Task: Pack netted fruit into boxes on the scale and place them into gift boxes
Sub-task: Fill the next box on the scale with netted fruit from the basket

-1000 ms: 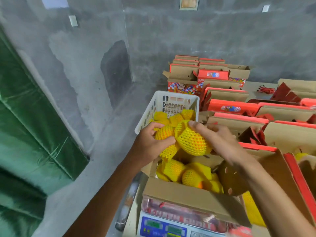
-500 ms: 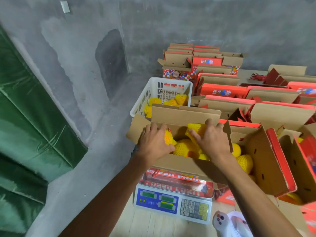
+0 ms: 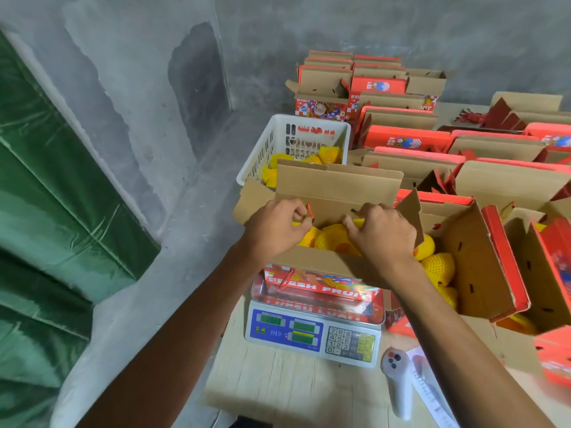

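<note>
Sitting on the scale [image 3: 312,330], one open gift box [image 3: 336,193], netted fruit [image 3: 332,239] inside, placed there for weighing. Left hand [image 3: 275,230]: grip curled, apparently pinching a red cord handle [image 3: 310,210] at the box's far wall. Right hand [image 3: 383,236]: grip curled over the fruit; held item unclear. White basket [image 3: 279,143] behind the scale, holding spare fruit. Filled box [image 3: 472,261] right of the scale.
</note>
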`<state>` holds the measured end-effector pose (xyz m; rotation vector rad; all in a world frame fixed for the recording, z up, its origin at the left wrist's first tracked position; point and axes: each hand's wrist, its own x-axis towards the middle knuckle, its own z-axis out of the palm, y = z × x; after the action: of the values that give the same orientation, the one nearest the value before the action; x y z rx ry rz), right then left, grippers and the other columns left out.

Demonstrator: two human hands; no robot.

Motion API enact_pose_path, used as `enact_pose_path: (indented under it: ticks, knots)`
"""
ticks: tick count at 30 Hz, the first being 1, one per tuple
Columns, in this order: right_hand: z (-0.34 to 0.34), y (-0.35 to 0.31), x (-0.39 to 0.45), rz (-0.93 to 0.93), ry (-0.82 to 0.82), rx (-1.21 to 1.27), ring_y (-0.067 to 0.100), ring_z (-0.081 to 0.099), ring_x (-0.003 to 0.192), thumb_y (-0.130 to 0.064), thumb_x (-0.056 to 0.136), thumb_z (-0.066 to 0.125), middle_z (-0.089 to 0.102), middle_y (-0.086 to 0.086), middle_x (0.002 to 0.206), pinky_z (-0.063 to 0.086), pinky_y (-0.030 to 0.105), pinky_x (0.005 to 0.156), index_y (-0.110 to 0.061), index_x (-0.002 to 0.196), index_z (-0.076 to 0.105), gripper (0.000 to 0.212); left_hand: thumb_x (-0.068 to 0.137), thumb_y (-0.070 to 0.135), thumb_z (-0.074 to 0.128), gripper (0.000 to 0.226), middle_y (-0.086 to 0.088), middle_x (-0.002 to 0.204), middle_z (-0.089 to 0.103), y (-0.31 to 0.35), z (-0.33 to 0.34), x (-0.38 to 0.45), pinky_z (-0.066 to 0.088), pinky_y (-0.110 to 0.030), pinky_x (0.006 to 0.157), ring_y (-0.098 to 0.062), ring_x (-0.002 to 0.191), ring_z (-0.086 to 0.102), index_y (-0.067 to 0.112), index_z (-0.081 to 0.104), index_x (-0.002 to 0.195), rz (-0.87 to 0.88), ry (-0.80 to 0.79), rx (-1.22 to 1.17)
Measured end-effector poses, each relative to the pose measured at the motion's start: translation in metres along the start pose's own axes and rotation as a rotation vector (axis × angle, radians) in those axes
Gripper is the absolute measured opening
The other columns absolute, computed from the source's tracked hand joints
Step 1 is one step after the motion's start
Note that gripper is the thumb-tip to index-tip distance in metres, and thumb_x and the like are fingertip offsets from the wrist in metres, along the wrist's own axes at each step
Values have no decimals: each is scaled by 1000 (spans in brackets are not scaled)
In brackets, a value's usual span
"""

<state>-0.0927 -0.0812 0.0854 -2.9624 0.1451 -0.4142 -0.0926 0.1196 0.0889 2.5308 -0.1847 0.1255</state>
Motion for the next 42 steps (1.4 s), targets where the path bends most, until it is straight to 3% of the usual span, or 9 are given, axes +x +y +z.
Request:
enact_pose_path:
  ticks: [6, 10, 18, 22, 24, 27, 30, 36, 42]
  knots:
    - [2, -12, -5, 3, -8, 118, 42, 67, 92, -51, 96, 59, 71, 19, 98, 48, 38, 68, -11, 100, 73, 43, 94, 38, 66, 15, 13, 91, 70, -1, -6, -6, 58, -40, 79, -13, 87, 68, 26, 74, 99, 31, -37, -68]
    - [1, -16, -5, -3, -5, 157, 40, 68, 90, -51, 96, 58, 72, 15, 97, 40, 34, 64, -16, 102, 74, 39, 94, 38, 65, 14, 14, 91, 70, -3, -8, -9, 59, -42, 79, -13, 87, 69, 28, 74, 98, 44, -44, -75]
    - [1, -17, -6, 25, -18, 217, 34, 68, 89, -52, 96, 57, 74, 10, 96, 39, 30, 64, -19, 104, 75, 38, 94, 36, 65, 11, 15, 87, 70, -10, -9, -13, 60, -41, 74, -11, 81, 68, 29, 73, 94, 60, -41, -115]
    - [2, -11, -3, 25, -80, 222, 36, 68, 93, -47, 96, 61, 73, 12, 102, 48, 35, 67, -16, 107, 73, 34, 94, 36, 65, 11, 18, 82, 66, -15, -7, -14, 59, -43, 77, -9, 79, 66, 28, 73, 94, 67, -86, -137]
    - [5, -4, 3, 21, -212, 169, 40, 65, 104, -40, 96, 63, 70, 17, 113, 53, 42, 78, -13, 115, 69, 34, 94, 36, 66, 13, 19, 82, 65, -17, -7, -13, 59, -44, 78, -9, 81, 66, 26, 73, 95, 69, -97, -134]
    - [4, 3, 14, -6, -417, 21, 38, 61, 115, -30, 95, 66, 65, 17, 124, 51, 42, 87, -9, 124, 62, 36, 95, 36, 66, 14, 16, 87, 67, -20, -7, -10, 59, -44, 80, -12, 85, 67, 25, 73, 98, 68, -106, -129]
    - [1, 7, 23, -143, -507, -172, 34, 50, 130, -37, 94, 68, 57, 14, 135, 48, 46, 98, -12, 135, 55, 50, 96, 35, 66, 15, 10, 93, 70, -25, -9, -9, 58, -44, 81, -15, 88, 68, 23, 73, 99, 58, -103, -130]
    - [9, 14, 34, -270, -484, -531, 33, 46, 137, -21, 104, 45, 48, 13, 146, 45, 42, 105, -18, 154, 36, 52, 96, 35, 66, 14, 8, 97, 73, -33, -12, -8, 58, -43, 82, -14, 90, 68, 23, 74, 98, 38, -78, -141]
    - [22, 6, 35, -430, -381, -815, 28, 52, 130, -28, 106, 46, 54, 8, 139, 43, 35, 100, -21, 146, 44, 41, 95, 37, 66, 13, 11, 97, 72, -41, -13, -9, 59, -42, 82, -12, 89, 68, 27, 74, 97, 31, -87, -117]
